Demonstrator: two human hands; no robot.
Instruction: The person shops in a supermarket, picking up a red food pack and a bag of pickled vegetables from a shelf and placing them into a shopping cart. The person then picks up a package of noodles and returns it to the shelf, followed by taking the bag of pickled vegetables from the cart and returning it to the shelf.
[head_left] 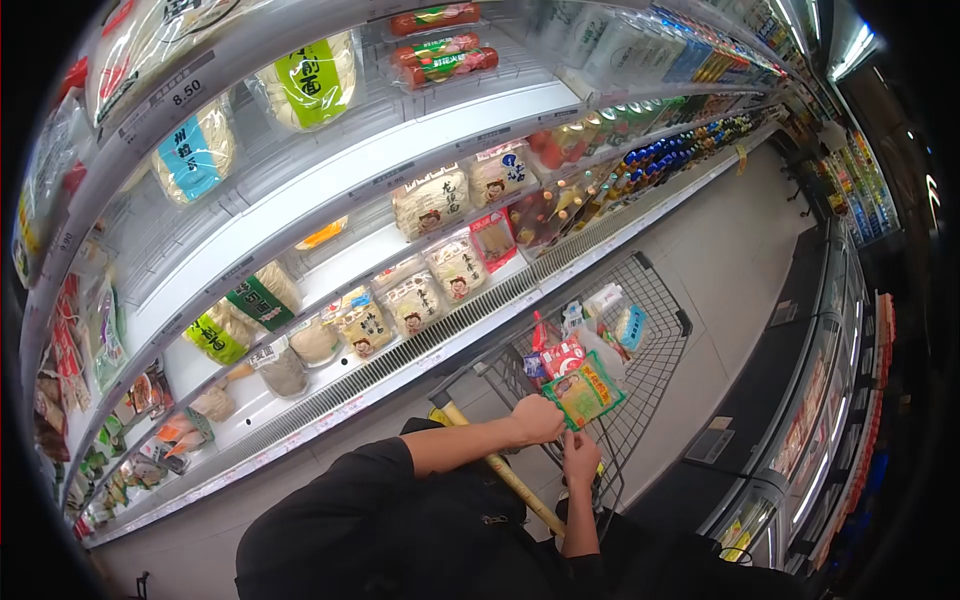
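Note:
A green and yellow food packet is held over the near end of a wire shopping cart. My left hand is closed on the packet's near left corner. Just to the right, my right hand has its fingers pinched together at the packet's lower edge. Beyond the packet, a red and white package and a blue-labelled pack lie in the cart with several other bagged goods. The cart's yellowish handle passes beneath my forearms.
Refrigerated shelves with packaged noodles run along the left and recede to bottles. Freezer cases line the right side. Grey tiled floor shows between them, beyond the cart.

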